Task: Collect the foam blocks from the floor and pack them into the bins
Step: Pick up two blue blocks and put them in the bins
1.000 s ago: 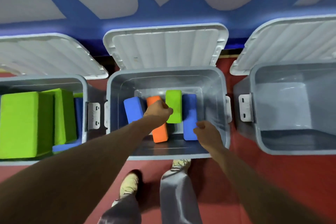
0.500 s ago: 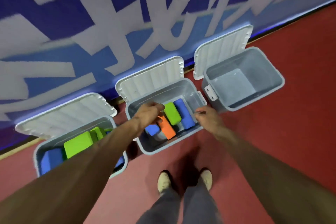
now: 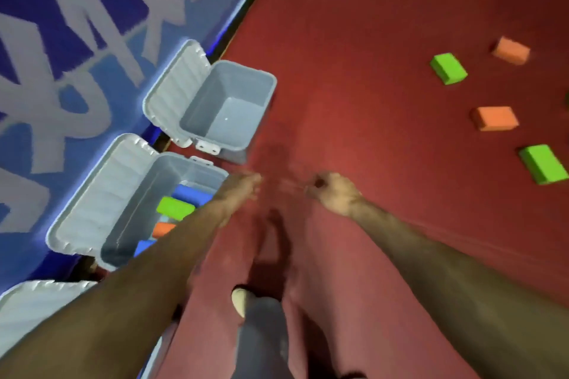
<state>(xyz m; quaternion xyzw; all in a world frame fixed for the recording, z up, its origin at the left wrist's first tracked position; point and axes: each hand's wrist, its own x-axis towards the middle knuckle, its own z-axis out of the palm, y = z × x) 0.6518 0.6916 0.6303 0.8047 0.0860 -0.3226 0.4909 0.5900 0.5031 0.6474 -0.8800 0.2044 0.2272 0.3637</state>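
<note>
Standing nearest in view, one shoe (image 3: 240, 301) and a grey trouser leg (image 3: 261, 338) were planted on the red floor (image 3: 354, 71). Just beyond, the left hand (image 3: 238, 191) hung with fingers spread and held nothing, beside the middle bin (image 3: 121, 251); the right hand (image 3: 334, 192) was loosely curled, also with nothing in it, though blur left its fingers hard to read. That middle bin held blue, green and orange foam blocks. The far bin (image 3: 261, 95) stood open with nothing inside. Well apart to the right lay four loose blocks: a green block (image 3: 543, 163), an orange block (image 3: 495, 118), a second green block (image 3: 448, 68) and a second orange block (image 3: 511, 50).

The likely risks: grabbing several soft blocks at once could let one squeeze out and drop on the walk back; a hurried toss could bounce off a rim; a propped lid (image 3: 175, 86) could be knocked shut by an arm; and blocks outside the view could be missed.
</note>
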